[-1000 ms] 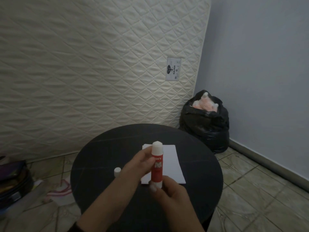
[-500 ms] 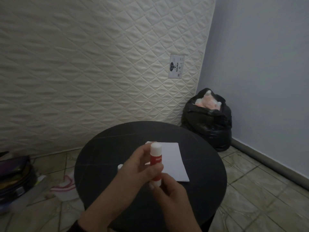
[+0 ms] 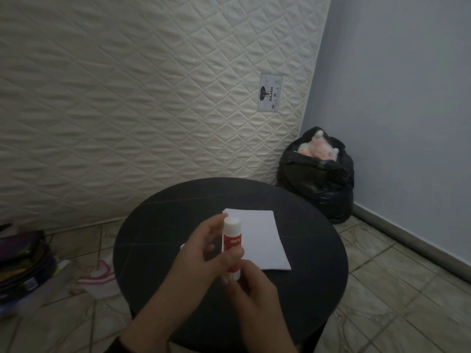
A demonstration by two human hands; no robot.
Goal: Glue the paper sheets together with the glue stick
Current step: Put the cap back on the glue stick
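Both hands grasp the upright glue stick (image 3: 231, 247) above the desk (image 3: 153, 225): left hand (image 3: 204, 253) round the barrel, right hand (image 3: 251, 281) pinching its base. The paper sheets (image 3: 260, 238) lie at two o'clock. Twist the base gently, exposing only a little glue.

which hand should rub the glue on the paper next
Probably the left hand: it grips the glue stick around the body, upright above the paper. The right hand only pinches the base.
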